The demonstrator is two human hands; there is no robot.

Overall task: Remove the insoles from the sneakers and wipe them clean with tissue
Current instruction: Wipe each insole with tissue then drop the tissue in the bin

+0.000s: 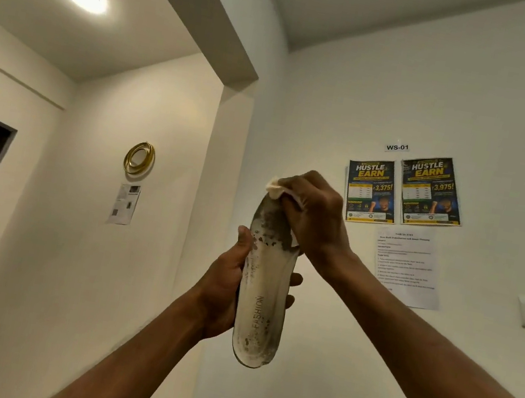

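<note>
Stained white insole upright, crumpled tissue at toe

Bare hands, bare forearms
The left hand and right hand are bare; the left forearm and right forearm show uncovered along all their visible length.

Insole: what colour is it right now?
The insole is off-white, blotched dark grey toward the top; head view.
</note>
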